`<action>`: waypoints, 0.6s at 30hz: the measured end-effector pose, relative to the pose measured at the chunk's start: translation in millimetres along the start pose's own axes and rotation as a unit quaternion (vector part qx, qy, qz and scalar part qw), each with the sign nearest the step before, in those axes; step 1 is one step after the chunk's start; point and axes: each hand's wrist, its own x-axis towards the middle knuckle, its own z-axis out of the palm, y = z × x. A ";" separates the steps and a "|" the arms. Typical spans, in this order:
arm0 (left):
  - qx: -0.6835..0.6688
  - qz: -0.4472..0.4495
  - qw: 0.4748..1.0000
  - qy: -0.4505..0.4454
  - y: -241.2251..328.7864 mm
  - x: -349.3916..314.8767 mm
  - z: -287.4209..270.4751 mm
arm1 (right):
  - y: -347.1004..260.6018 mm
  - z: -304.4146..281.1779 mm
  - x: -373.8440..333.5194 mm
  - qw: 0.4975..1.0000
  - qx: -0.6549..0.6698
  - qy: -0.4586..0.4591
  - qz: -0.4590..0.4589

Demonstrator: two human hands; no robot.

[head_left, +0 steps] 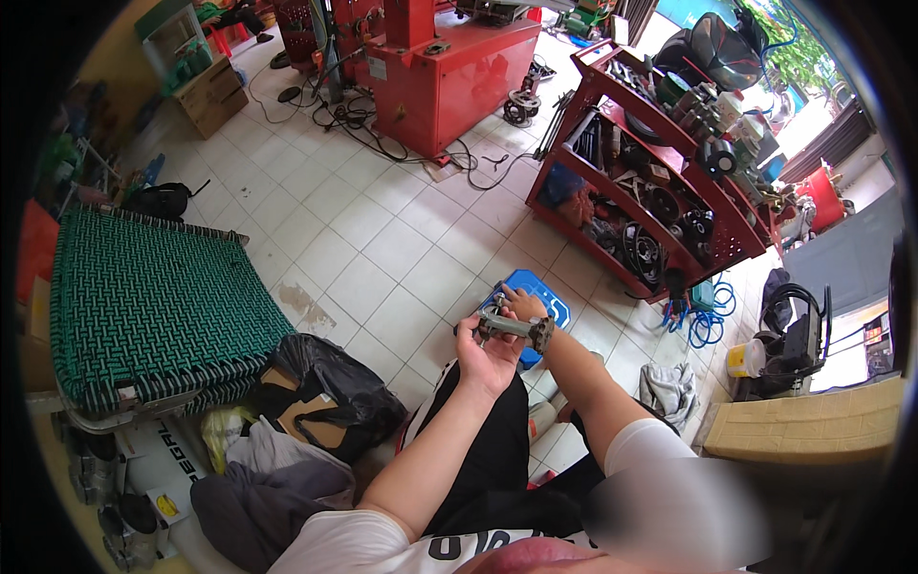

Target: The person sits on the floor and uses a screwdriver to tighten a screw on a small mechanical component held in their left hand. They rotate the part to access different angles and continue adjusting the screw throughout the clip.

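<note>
My left hand (490, 362) is palm up, its fingers curled round a grey metal shaft (507, 326) with a wider, notched flange at its right end. The shaft lies level across the hand. Just beyond it, my right hand (524, 304) reaches over a blue plastic case (541, 283) on the floor, fingers stretched out and apart. Small metallic bits show beside its fingertips, too small to name. The shaft and both hands hide part of the case.
A red tool cart (660, 182) loaded with tools and parts stands at the right front. Ahead is a red machine (449, 86) with cables on the tiled floor. At left are a green woven lounger (153, 297) and a black plastic bag (354, 392). A grey rag (667, 387) lies right.
</note>
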 end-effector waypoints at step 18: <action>0.065 0.000 0.998 -0.019 -15.8 -2.4 -4.1 | 32.7 25.8 -82.4 0.982 0.117 0.104 0.102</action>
